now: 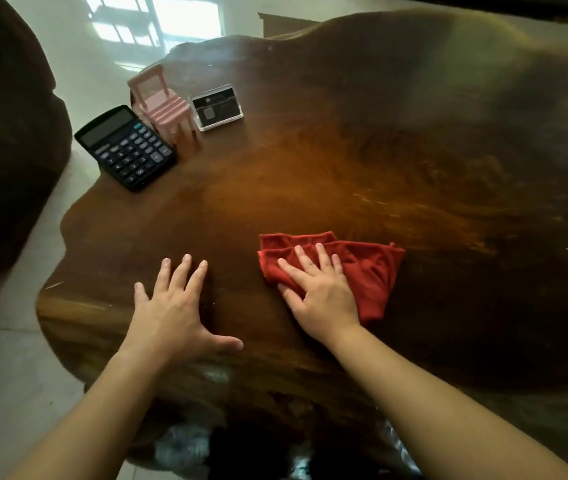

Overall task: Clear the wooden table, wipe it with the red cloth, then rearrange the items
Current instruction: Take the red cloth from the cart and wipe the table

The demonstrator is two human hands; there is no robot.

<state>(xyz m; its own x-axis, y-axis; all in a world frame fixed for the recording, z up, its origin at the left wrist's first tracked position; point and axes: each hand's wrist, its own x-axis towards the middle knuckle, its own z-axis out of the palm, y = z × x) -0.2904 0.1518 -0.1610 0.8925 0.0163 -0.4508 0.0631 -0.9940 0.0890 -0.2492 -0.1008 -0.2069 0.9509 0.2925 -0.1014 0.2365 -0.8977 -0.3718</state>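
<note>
- cloth lies folded on the table, near its front edge.
- right hand presses flat on it, fingers spread, not gripping.
- left hand rests open, palm down, on bare wood beside it, holding nothing.

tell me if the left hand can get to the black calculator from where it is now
Probably yes. The left hand lies flat and empty on the wooden table, with only bare wood between it and the black calculator at the far left edge; the reach looks long.
</note>
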